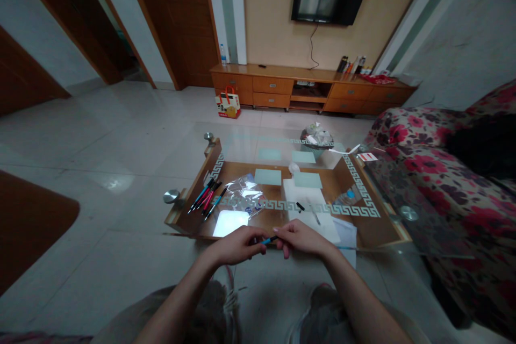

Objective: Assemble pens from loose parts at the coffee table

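Between my two hands, at the near edge of the glass table, is a blue pen with a dark end. My left hand is closed around its blue barrel. The fingers of my right hand pinch the dark end. On the glass beyond, a small black piece like a pen cap lies near a thin pen-like part. Several blue, pink and black pens lie together at the left, beside a clear plastic bag.
The glass coffee table has a wooden shelf below with white paper and a water bottle. Behind it are a filled waste bin, a paper bag and a TV cabinet. A flowered sofa stands right.
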Tool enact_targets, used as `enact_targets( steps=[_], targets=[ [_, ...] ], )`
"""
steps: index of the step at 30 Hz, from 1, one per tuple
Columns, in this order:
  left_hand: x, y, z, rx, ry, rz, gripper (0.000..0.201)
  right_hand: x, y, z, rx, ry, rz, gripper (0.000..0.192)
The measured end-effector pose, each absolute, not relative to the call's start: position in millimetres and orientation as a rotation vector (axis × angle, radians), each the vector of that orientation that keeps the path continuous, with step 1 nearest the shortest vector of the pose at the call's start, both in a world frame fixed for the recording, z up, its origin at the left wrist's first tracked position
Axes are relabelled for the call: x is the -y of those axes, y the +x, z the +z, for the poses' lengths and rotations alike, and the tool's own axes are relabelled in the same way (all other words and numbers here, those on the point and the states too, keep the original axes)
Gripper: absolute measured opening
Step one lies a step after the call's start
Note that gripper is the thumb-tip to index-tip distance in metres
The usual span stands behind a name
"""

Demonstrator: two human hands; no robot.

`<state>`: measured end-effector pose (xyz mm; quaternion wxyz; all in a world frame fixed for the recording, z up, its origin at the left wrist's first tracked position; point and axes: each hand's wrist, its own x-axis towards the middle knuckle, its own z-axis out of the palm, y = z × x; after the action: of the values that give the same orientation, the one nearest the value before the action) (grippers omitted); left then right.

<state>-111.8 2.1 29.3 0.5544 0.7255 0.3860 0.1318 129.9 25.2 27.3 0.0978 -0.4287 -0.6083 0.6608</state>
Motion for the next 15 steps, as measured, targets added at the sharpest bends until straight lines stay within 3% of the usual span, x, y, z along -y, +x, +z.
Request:
enact_targets(
  steps=[4, 11, 15],
  targets=[
    [-4, -112, 34, -0.984, 1.86, 0.42, 0.029, -24, 124, 24, 1.78, -1.271, 1.924, 0.065],
    [-7, -110, 31, -1.093, 2.024, 0.567, 0.03, -30, 126, 27, 1.885, -1.182, 1.567, 0.037],
    [-6, -110, 25, -1.201, 2.136, 0.642, 0.028, -32, 126, 21, 1.891, -1.279, 1.444, 0.05]
  ],
)
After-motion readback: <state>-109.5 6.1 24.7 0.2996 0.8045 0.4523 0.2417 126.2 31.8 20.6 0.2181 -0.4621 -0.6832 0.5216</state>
